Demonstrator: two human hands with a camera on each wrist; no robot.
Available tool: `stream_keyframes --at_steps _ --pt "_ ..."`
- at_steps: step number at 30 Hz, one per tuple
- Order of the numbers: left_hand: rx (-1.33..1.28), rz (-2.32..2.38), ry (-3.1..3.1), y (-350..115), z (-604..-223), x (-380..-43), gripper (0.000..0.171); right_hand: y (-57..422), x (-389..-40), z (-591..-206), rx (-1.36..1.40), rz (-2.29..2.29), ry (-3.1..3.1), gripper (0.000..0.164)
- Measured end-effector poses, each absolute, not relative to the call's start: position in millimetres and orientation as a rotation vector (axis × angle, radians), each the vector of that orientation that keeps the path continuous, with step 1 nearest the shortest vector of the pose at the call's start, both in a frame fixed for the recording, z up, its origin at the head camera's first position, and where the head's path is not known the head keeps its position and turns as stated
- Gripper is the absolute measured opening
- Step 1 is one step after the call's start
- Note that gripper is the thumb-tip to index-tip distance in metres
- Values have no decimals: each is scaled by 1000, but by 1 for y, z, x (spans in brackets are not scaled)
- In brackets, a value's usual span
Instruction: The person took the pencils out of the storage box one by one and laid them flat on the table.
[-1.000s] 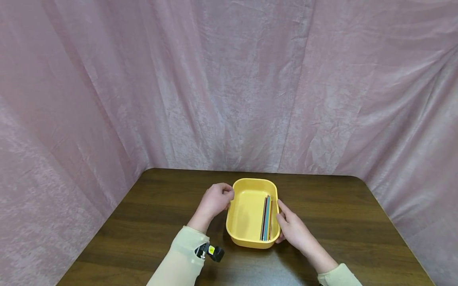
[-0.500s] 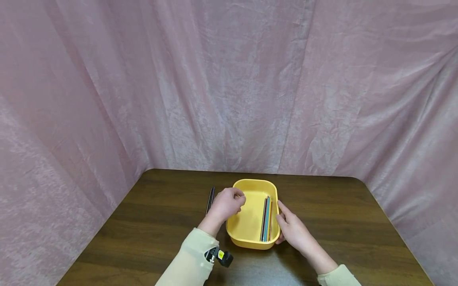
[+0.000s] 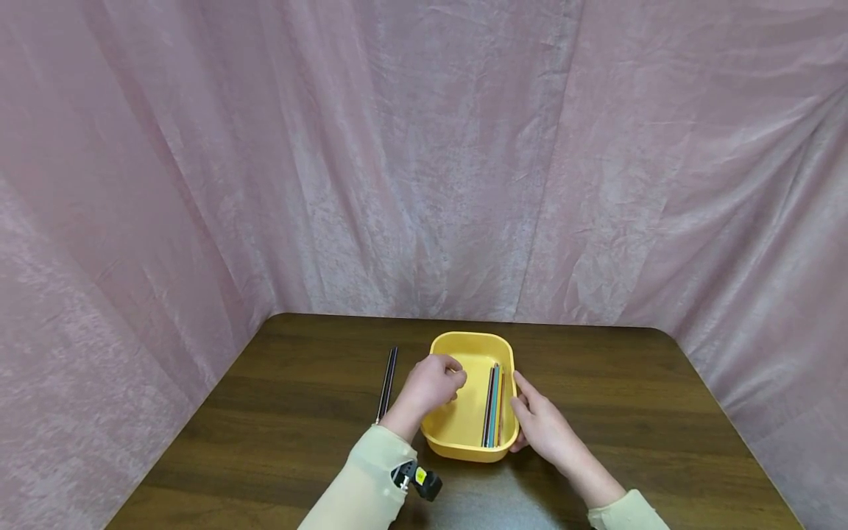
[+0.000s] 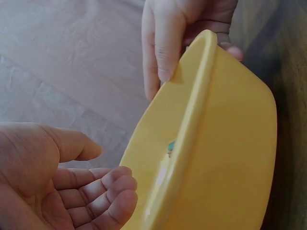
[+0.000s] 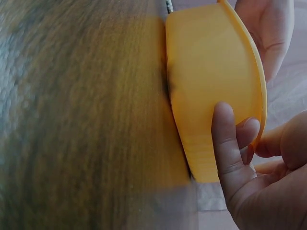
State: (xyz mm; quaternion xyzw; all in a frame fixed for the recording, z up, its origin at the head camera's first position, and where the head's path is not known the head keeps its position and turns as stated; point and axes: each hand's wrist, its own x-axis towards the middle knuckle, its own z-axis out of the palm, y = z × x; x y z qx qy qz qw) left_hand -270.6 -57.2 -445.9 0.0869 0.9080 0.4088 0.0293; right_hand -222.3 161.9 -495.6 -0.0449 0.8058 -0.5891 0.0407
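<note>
A yellow plastic bin [image 3: 457, 423] stands on the table, a small row of coloured pencils [image 3: 493, 405] lying lengthwise along its right side. My left hand [image 3: 430, 386] hovers over the bin's left part, fingers loosely curled; in the left wrist view the left hand [image 4: 86, 187] shows its palm with nothing in it. At the bin's right side, my right hand [image 3: 543, 423] grips the rim, with fingers [image 5: 225, 139] against the outer wall. Two dark pencils [image 3: 387, 383] lie side by side on the table left of the bin, their near ends by my left sleeve.
The dark brown wooden table [image 3: 298, 412] ends at a straight back edge. Behind it and at both sides hangs a pink velvet curtain [image 3: 424, 162]. A small black camera [image 3: 424, 482] is strapped at my left wrist.
My left hand has moved right, from the bin's left rim to over its inside. The two dark pencils have come into view behind it. My right hand and the bin stay put.
</note>
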Motion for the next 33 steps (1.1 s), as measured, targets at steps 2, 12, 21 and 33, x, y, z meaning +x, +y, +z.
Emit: stream_keyframes --at_steps 2,12,21,33 --pt "270 1252 2806 -56 -447 -271 22 162 -223 -496 -140 -1805 2468 61" --pt "339 1242 2825 -52 -469 -282 22 163 -223 -496 -132 -1792 2468 61" --pt "352 1191 2842 -42 -475 -285 20 164 -223 -496 -136 -1794 2462 61" --pt "360 1046 2897 -34 -525 -316 16 164 -222 -496 -148 -1807 2452 61"
